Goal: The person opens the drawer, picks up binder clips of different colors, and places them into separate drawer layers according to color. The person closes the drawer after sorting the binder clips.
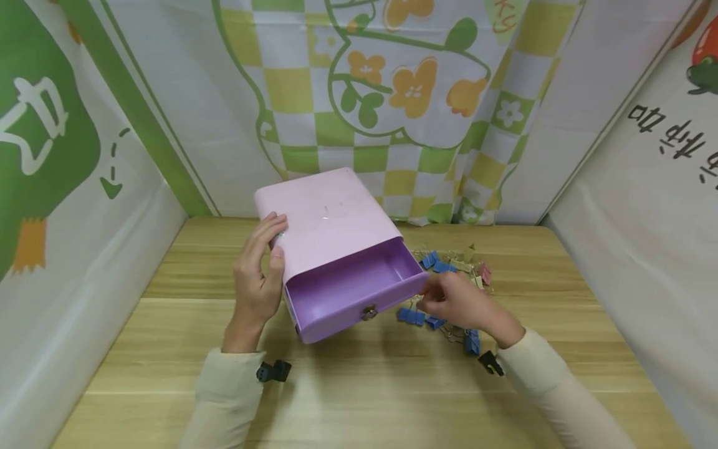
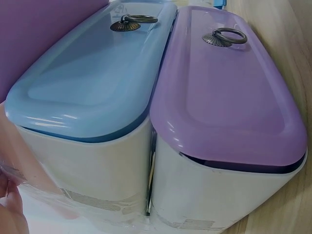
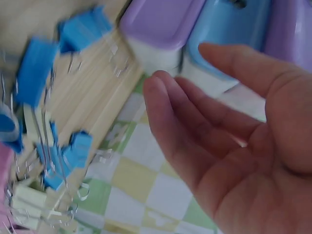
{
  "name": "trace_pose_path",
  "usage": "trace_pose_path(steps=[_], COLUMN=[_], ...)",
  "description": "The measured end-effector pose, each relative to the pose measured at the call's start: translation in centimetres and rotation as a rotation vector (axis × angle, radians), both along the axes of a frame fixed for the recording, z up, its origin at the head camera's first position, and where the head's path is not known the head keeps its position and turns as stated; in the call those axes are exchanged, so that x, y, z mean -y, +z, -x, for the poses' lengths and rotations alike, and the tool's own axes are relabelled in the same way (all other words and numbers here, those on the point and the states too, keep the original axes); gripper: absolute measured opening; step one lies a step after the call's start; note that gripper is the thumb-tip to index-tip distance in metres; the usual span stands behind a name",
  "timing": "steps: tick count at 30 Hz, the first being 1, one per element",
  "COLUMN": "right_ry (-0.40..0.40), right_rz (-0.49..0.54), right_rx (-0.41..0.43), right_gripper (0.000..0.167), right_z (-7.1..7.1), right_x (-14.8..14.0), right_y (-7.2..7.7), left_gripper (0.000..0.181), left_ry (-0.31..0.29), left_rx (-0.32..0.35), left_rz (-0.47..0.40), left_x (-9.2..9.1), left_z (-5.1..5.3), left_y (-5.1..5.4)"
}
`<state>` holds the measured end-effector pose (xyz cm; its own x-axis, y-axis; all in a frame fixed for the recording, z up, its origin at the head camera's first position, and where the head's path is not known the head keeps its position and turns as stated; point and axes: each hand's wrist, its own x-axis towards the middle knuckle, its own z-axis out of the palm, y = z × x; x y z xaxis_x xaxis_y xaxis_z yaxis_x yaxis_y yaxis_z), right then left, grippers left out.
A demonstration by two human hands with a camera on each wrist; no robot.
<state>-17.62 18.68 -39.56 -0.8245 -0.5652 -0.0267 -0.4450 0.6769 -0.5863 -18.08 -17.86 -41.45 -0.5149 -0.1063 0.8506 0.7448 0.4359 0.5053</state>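
A pink drawer box (image 1: pixel 331 218) stands on the table, its top purple drawer (image 1: pixel 359 280) pulled out, with no contents visible. My left hand (image 1: pixel 258 274) rests against the box's left side, fingers by the upper edge and thumb near the front corner. Below, a blue drawer (image 2: pixel 92 73) and a lower purple drawer (image 2: pixel 229 97), each with a ring pull, are pushed in. My right hand (image 1: pixel 462 302) is just right of the open drawer, near the binder clips (image 3: pixel 36 70). In the right wrist view its fingers are loosely bent, thumb apart, with nothing between them.
Loose blue, yellow and pink binder clips (image 1: pixel 412 316) lie scattered on the wooden table (image 1: pixel 359 399) right of the box. A checked, flower-printed cloth (image 1: pixel 348 140) hangs behind, and printed white cloths line both sides.
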Motion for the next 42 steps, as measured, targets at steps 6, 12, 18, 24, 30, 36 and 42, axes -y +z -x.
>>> trace_pose_path(steps=[6, 12, 18, 24, 30, 36, 42], right_ry=[0.039, 0.142, 0.232, 0.261, 0.233, 0.145, -0.032], right_rz=[-0.096, -0.119, -0.059, 0.027, 0.038, 0.057, 0.142], right_rx=[0.070, 0.249, 0.523, 0.636, 0.683, 0.725, 0.790], right_gripper=[0.009, 0.008, 0.006, 0.017, 0.015, 0.011, 0.020], right_z=[2.9, 5.4, 6.8, 7.4, 7.4, 7.8, 8.6], right_x=[0.2, 0.7, 0.7, 1.2, 1.4, 0.8, 0.0], right_y=[-0.4, -1.6, -2.9, -3.5, -3.4, -3.2, -2.2], left_gripper=[0.043, 0.043, 0.043, 0.043, 0.043, 0.044, 0.044], left_ry=[-0.003, -0.005, -0.011, -0.007, -0.009, -0.006, -0.007], left_rx=[0.007, 0.010, 0.005, -0.001, 0.002, 0.005, 0.012], left_rz=[0.004, 0.003, 0.001, -0.002, 0.004, 0.001, -0.003], left_x=[0.1, 0.0, 0.0, 0.0, -0.1, -0.1, 0.0], left_z=[-0.1, -0.1, -0.1, -0.1, -0.1, -0.2, -0.2], left_y=[0.0, 0.0, -0.2, -0.1, 0.1, 0.2, 0.0])
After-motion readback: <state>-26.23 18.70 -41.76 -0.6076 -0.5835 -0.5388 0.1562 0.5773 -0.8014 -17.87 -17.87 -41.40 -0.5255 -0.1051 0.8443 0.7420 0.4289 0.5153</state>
